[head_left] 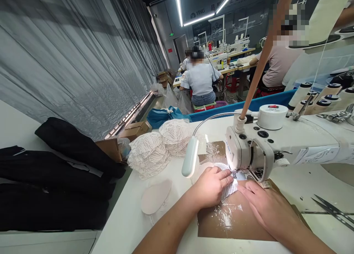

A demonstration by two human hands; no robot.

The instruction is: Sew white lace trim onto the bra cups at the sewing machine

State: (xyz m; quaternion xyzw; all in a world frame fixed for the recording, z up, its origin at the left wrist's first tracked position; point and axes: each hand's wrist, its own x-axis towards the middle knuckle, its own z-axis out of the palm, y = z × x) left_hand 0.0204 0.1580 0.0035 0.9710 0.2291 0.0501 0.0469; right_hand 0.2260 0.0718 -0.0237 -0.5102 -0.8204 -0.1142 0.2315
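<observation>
A piece of white lace fabric (230,189) lies beneath the head of a white sewing machine (239,150), lit by the lamp. My left hand (211,187) presses on it, fingers together and their tips close to the needle area. From the right, my right hand (257,198) meets the lace's edge with its thumb, the other fingers bent close by. Part of a pale round cup (203,171) shows behind my left hand. Under both hands is a shiny brown sheet (212,224) taped to the table. The needle itself is hard to make out.
Stacks of white lace pieces (149,152) stand at the back left. A beige oval pad (156,196) lies left of my forearm. Black scissors (333,209) rest at right. A lamp (190,158) hangs near my left hand; thread cones (301,93) stand behind. People sit at machines beyond.
</observation>
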